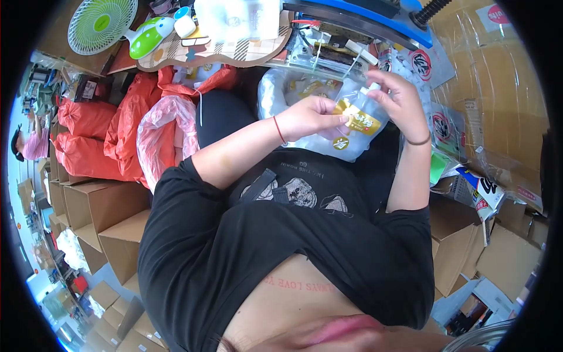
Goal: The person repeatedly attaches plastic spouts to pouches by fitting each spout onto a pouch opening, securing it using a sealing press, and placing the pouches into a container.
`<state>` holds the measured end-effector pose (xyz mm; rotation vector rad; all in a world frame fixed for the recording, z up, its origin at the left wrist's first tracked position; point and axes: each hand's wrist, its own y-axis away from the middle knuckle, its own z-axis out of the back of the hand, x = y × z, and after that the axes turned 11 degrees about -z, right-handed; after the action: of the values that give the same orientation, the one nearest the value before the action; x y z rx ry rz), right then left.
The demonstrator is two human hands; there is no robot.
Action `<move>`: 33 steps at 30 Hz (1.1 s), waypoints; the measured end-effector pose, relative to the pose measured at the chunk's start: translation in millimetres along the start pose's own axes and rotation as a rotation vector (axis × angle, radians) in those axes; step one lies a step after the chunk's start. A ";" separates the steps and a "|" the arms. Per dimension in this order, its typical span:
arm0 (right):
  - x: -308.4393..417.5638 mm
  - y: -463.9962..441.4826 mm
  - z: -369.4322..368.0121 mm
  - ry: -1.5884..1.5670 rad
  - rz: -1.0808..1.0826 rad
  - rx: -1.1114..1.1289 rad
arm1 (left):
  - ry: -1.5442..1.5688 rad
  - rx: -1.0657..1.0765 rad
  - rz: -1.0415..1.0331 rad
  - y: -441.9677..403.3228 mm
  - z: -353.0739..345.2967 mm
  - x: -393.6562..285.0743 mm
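A clear plastic spout pouch point(368, 124) with a gold label is held up in front of my lap. My left hand point(319, 117) pinches its side near the label, thumb on the front. My right hand point(402, 102) is closed around the white cap point(373, 88) at the pouch's top corner, fingertips pressed together there. Behind the pouch, a clear plastic bag point(271, 94) stands open with more gold-labelled pouches inside. Whether the cap is fully seated on the spout cannot be made out.
A table point(234, 56) ahead holds a green fan point(102, 23), a tray of tools point(334, 53) and a blue metal frame point(375, 17). Red bags point(126, 129) and open cardboard boxes point(117, 205) stand left. A large carton point(487, 76) stands right. Another person point(36, 141) is far left.
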<state>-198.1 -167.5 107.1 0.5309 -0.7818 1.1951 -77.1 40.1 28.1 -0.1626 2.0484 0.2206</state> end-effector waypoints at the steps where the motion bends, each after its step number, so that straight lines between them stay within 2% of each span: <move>1: -4.8 0.4 5.8 0.043 0.068 -0.084 | -0.028 0.017 0.064 -2.5 -0.1 -0.7; 2: -16.5 4.2 13.1 0.048 0.071 -0.084 | -0.030 -0.041 0.088 -7.4 3.9 1.1; 4: -33.7 11.0 20.5 -0.026 -0.027 -0.302 | 0.009 -0.189 -0.022 -19.0 15.9 2.0; 5: -33.2 18.2 17.8 -0.383 -0.253 -0.278 | 0.028 -0.286 -0.051 -26.4 22.4 -0.3; 7: -40.2 22.4 11.3 -0.378 -0.273 -0.207 | -0.006 -0.270 -0.094 -42.2 42.4 -11.6; 8: -45.3 23.5 6.2 -0.372 -0.297 -0.146 | 0.077 -0.290 -0.056 -47.2 47.8 -16.6; 11: -35.2 25.7 -15.1 0.030 0.009 -0.196 | 0.041 -0.340 -0.006 -56.0 53.1 -19.8; 12: -32.4 29.6 -18.0 0.015 0.005 -0.193 | -0.010 -0.359 -0.043 -55.6 51.8 -20.5; 14: -41.8 31.9 -20.0 -0.074 -0.006 -0.195 | -0.314 -0.618 -0.173 -51.5 57.9 -25.3; 15: -44.8 33.9 -21.7 -0.163 -0.030 -0.194 | -0.589 -0.701 -0.331 -64.0 98.6 -11.5; 16: -33.2 36.8 -15.4 -0.082 -0.161 -0.162 | -0.967 -0.804 -0.572 -59.9 114.9 -30.7; 17: -36.5 36.9 -16.5 -0.202 -0.173 -0.145 | -1.347 -0.884 -0.814 -50.0 128.8 -48.1; 18: -40.8 37.5 -15.9 -0.321 -0.184 -0.125 | -1.652 -0.862 -0.684 -40.3 146.6 -53.6; 19: -41.8 38.2 -13.3 -0.285 -0.240 -0.132 | -1.949 -0.826 -0.539 -30.7 163.9 -56.5; 20: -42.1 39.3 -10.2 -0.283 -0.237 -0.132 | -2.205 -0.618 -0.355 -22.2 183.7 -43.5; 22: -42.1 41.1 -2.5 0.131 -0.182 -0.242 | -2.089 -0.336 -0.358 4.9 154.1 -43.0; 23: -40.3 40.2 -2.6 0.130 -0.187 -0.246 | -2.148 -0.272 -0.495 14.7 144.4 -41.4; 24: -36.9 37.0 -5.4 0.084 -0.113 -0.320 | -2.147 -0.262 -0.497 16.4 144.1 -40.1; 26: -32.2 29.5 -14.9 0.061 -0.002 -0.385 | -1.604 -0.491 -0.454 17.8 143.5 -36.6; 27: -29.2 25.5 -21.3 0.083 0.032 -0.377 | -1.179 -0.573 -0.498 14.3 142.7 -36.1; 28: -21.6 21.6 -27.8 0.057 0.018 -0.324 | -1.178 -0.566 -0.495 14.1 133.6 -36.1; 30: -13.2 13.0 -38.1 0.039 0.028 -0.143 | -0.892 -0.452 -0.417 15.6 111.5 -32.1; 31: -6.4 5.9 -40.8 0.108 0.149 -0.131 | -0.869 -0.387 -0.333 14.2 98.1 -35.2; 33: 1.4 -3.6 -39.5 0.014 0.125 -0.157 | -1.081 -0.322 -0.259 15.3 65.4 -47.1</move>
<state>-184.5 -138.8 83.2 0.3480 -0.8992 1.2389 -2.1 70.8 41.1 -0.4020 0.8988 0.3738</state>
